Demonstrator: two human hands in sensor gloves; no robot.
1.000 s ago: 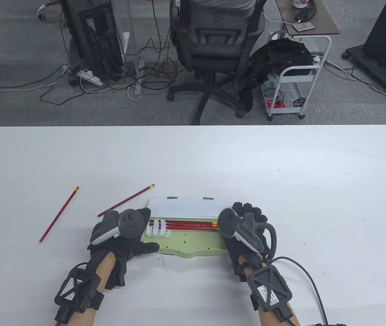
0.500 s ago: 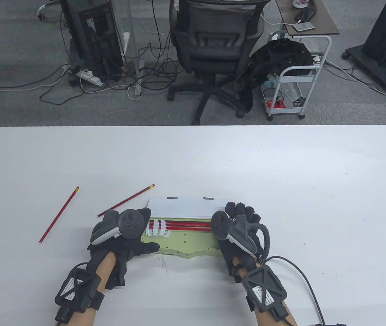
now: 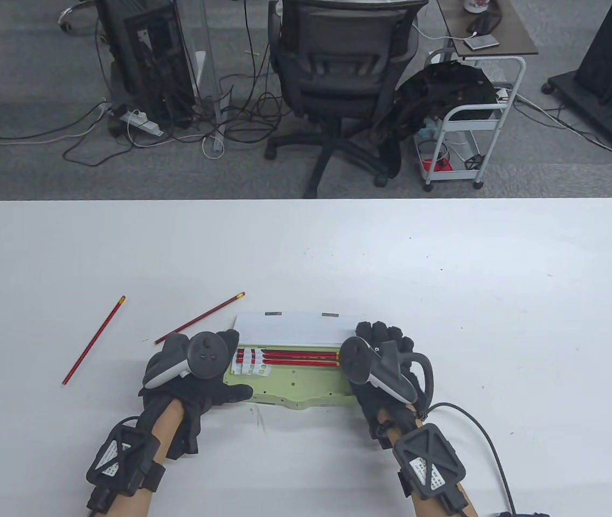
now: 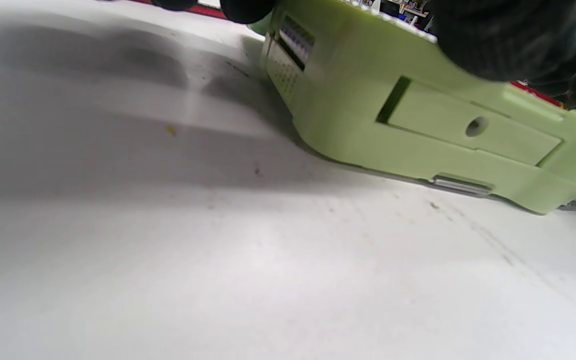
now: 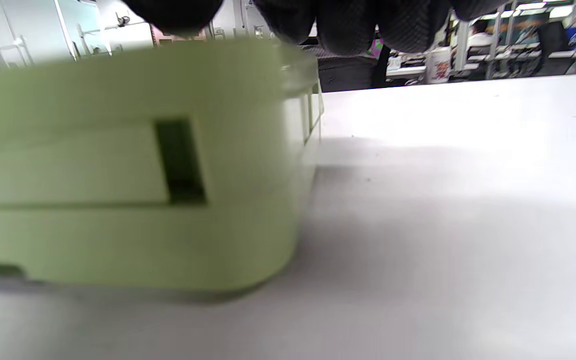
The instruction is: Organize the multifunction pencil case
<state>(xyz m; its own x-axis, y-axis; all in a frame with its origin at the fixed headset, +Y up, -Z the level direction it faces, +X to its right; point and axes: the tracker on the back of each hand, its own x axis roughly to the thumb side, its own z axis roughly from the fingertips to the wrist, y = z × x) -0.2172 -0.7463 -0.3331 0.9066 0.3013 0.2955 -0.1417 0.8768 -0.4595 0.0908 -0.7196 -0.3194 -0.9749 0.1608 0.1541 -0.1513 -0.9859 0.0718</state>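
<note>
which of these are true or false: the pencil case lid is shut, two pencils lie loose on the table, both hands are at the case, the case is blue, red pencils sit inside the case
1. The pencil case lid is shut. False: the white lid stands open behind the green base.
2. Two loose pencils lie on the table. True: one far left, another nearer the case.
3. Both hands are at the case. True: the left hand is at its left end, the right hand at its right end.
4. The case is blue. False: it is pale green.
5. Red pencils sit inside the case. True.
</note>
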